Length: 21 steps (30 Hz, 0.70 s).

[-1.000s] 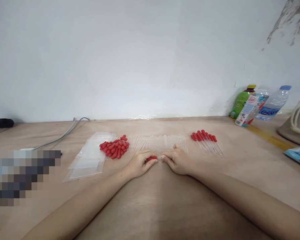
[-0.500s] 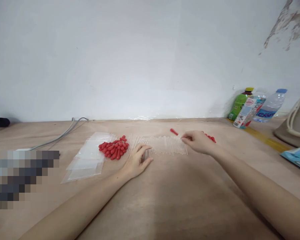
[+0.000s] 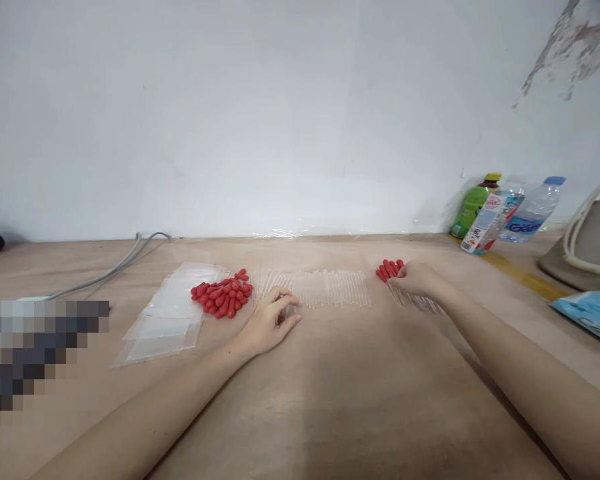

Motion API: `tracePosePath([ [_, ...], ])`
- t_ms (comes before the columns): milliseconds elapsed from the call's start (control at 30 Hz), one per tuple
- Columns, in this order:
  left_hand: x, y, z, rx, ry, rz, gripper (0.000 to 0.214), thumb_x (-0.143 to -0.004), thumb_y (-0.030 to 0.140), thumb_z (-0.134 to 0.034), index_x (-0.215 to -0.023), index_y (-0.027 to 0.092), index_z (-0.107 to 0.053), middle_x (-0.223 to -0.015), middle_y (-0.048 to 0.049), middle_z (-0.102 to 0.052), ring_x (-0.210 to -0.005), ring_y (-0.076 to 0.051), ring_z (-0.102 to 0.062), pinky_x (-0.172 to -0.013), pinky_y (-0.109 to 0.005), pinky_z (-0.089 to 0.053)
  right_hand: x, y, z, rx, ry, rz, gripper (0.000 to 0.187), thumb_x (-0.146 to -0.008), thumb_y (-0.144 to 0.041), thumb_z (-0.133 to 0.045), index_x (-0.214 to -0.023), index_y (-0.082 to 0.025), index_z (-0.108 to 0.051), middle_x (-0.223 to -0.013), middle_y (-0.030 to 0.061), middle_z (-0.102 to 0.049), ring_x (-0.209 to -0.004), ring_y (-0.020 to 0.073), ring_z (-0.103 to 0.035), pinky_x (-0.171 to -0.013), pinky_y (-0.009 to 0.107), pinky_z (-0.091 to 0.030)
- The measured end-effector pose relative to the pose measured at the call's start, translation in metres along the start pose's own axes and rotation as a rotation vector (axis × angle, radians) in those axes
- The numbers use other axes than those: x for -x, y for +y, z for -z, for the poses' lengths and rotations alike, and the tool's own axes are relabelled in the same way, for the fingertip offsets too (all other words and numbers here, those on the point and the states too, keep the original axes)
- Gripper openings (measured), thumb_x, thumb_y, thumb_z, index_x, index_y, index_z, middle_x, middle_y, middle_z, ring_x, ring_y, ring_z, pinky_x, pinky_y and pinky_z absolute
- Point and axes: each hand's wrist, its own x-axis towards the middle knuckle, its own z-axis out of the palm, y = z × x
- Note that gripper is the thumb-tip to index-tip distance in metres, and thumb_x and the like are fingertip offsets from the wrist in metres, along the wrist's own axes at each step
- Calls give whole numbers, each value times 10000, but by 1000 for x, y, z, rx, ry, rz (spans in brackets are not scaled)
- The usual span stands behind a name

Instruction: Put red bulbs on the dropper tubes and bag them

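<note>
- The left hand (image 3: 267,323) lies half open, fingers loosely curled, gripping nothing I can see, at the near ends of some clear tubes (image 3: 333,288), close to the pile of red bulbs (image 3: 223,298).
- The right hand (image 3: 404,279) reaches over the red-topped tubes (image 3: 387,269) on the bench (image 3: 260,413); I can't tell whether its fingertips grip one.
- It looks like the laying-down step; the next move calls for a clean release, neighbours undisturbed.

Red bulbs (image 3: 223,297): smooth, teardrop-shaped, heaped loosely at left, pointing various ways
Clear tubes (image 3: 333,288): thin, laid flat in a row, leftmost ones slanted
Red-capped droppers (image 3: 387,269): bunched slantwise at right, bulb ends farthest away, partly hidden
</note>
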Motion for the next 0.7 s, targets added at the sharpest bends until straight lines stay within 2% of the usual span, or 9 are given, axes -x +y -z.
tracePosePath([
  [300,0,0,0,-3,-14,-6,155,-789,225,-488,-923,190,-558,-955,-45,-476,-645,-99,-472,-613,-251,-434,-1,2,-1,-57,-48,17,311,-676,-372,-520,-428,-186,-492,-526,35,-515,-543,148,-501,-496,251,-342],
  [433,0,1,1,-33,20,-4,157,-785,213,-499,-927,188,-560,-952,-46,-485,-708,-119,-492,-651,-263,-432,2,1,4,30,28,-6,343,-638,-475,-537,-457,-186,-500,-538,49,-539,-536,174,-505,-473,268,-305],
  [567,-1,1,1,-71,59,-18,137,-779,199,-506,-900,185,-568,-919,-41,-505,-784,-142,-501,-731,-287,-421,13,-21,0,50,159,48,317,-668,-487,-487,-565,-195,-554,-618,38,-583,-581,161,-522,-483,245,-290],
  [700,0,-2,0,-115,96,22,108,-784,212,-499,-846,187,-584,-859,-33,-514,-801,-153,-504,-733,-287,-418,22,-45,-14,83,92,26,262,-674,-412,-484,-569,-191,-578,-643,44,-590,-634,177,-534,-522,252,-310],
])
